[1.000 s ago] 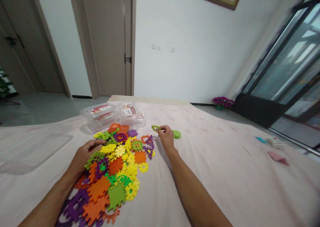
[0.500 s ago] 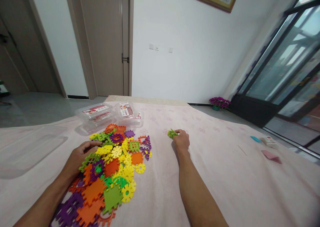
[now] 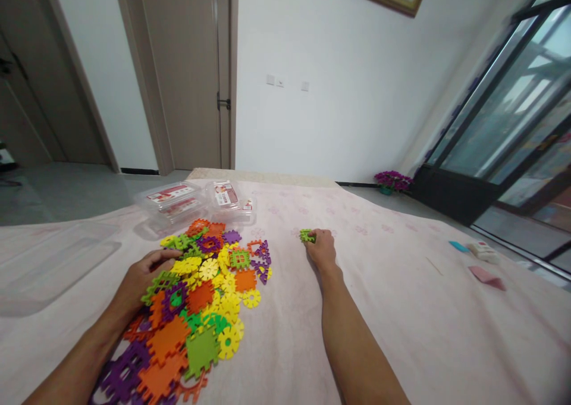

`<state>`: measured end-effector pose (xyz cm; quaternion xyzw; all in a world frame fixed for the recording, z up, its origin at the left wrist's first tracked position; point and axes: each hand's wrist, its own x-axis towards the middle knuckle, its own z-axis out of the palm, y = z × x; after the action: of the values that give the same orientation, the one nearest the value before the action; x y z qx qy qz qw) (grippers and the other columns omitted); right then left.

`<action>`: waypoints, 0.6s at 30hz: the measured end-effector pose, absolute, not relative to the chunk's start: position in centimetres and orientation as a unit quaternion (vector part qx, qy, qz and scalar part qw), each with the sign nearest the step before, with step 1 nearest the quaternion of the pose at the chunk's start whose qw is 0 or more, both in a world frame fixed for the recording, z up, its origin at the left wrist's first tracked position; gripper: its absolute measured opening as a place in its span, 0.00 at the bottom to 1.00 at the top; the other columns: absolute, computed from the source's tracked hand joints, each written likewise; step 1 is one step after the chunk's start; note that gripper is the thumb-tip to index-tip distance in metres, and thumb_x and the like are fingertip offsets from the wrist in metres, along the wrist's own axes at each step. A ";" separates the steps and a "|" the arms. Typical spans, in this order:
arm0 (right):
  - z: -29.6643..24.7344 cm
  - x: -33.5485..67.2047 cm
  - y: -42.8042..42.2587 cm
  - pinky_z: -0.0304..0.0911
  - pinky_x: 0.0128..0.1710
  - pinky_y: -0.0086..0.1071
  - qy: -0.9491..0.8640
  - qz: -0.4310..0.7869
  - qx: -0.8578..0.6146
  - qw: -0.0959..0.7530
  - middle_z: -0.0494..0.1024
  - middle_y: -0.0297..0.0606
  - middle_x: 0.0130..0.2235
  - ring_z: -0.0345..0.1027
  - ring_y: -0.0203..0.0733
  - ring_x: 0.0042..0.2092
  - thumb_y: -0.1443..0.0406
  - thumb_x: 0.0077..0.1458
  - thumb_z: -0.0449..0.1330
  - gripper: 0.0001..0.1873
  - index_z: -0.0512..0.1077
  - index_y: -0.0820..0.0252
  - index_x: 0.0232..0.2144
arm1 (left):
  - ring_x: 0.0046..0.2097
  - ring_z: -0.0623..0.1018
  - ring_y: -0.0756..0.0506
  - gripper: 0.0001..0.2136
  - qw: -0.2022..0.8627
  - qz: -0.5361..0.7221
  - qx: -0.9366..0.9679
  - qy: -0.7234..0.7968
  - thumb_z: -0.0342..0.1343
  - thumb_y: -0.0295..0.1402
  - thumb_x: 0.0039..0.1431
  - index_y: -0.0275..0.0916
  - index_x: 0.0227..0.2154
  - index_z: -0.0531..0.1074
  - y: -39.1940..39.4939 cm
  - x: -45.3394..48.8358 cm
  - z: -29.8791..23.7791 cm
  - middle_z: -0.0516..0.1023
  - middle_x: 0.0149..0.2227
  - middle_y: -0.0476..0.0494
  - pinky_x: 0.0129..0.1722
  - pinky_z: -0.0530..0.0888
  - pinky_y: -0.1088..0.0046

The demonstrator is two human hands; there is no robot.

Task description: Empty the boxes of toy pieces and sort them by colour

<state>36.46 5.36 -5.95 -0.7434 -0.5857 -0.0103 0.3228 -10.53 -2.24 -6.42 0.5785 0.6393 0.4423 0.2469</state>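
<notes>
Green toothed piece [image 3: 306,235]: at the fingertips of the right hand [image 3: 323,249], right of the main pile and well apart from it. Right grip closed, pinching the piece near its right edge; thumb mostly hidden. Can't tell if it's one piece or a stack, or whether it's flat on the desk [image 3: 289,333] or just above.

Left hand [image 3: 143,275]: grip loosely parted, thumb and index apart, resting against the left side of the pile. Fingertips on green pieces there.

Pile between the hands, nearer the left: yellow notched discs [image 3: 208,269] through the middle, orange squares [image 3: 168,338] and a solid green square [image 3: 201,351] at the near end, purple lattice piece [image 3: 126,370] at near left. Green windowed square [image 3: 239,259] on the right side, purple triangles [image 3: 263,260] at the right edge.

Beyond the pile: clear boxes [image 3: 172,203] with red-and-white labels, touching or nearly. Clear tray [image 3: 57,268] to the left of them.

Far right of desk: thin stick [image 3: 434,266], blue item [image 3: 458,247], white box [image 3: 482,251], pink item [image 3: 487,277].

Desk has a pink floral cloth, beige strip at the far end. Background: brown door [image 3: 190,72], white wall [image 3: 339,125], purple flowers [image 3: 393,180] low on the right.
</notes>
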 end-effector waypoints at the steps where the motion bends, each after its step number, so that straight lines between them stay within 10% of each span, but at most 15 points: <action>1: -6.1 36.6 5.6 0.63 0.47 0.38 -0.580 -0.012 -0.746 0.326 0.70 0.45 0.48 0.66 0.50 0.50 0.66 0.52 0.61 0.13 0.78 0.57 0.42 | 0.40 0.81 0.38 0.26 0.258 0.439 0.578 0.638 0.58 0.54 0.50 0.38 0.42 0.81 -2.2 -10.5 -6.4 0.83 0.42 0.40 0.39 0.78 0.65; 12: -4.7 33.6 5.4 0.57 0.54 0.44 -0.595 -0.071 -0.705 0.378 0.72 0.46 0.56 0.63 0.54 0.56 0.77 0.44 0.55 0.25 0.77 0.58 0.45 | 0.44 0.81 0.38 0.23 0.263 0.470 0.564 0.625 0.61 0.52 0.48 0.40 0.41 0.81 -1.8 -10.9 -7.1 0.83 0.45 0.42 0.42 0.76 0.69; 18: -3.3 26.4 3.6 0.59 0.54 0.38 -0.804 0.077 -0.435 0.397 0.81 0.37 0.42 0.70 0.46 0.48 0.66 0.53 0.65 0.08 0.79 0.54 0.38 | 0.43 0.81 0.39 0.22 0.270 0.469 0.559 0.628 0.61 0.52 0.49 0.40 0.39 0.81 -1.9 -10.8 -7.0 0.83 0.46 0.41 0.41 0.76 0.69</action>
<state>26.37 3.55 -3.29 -0.4354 -0.8045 0.0769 0.3966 -10.80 -1.90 -6.96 0.5588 0.6284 0.4692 0.2697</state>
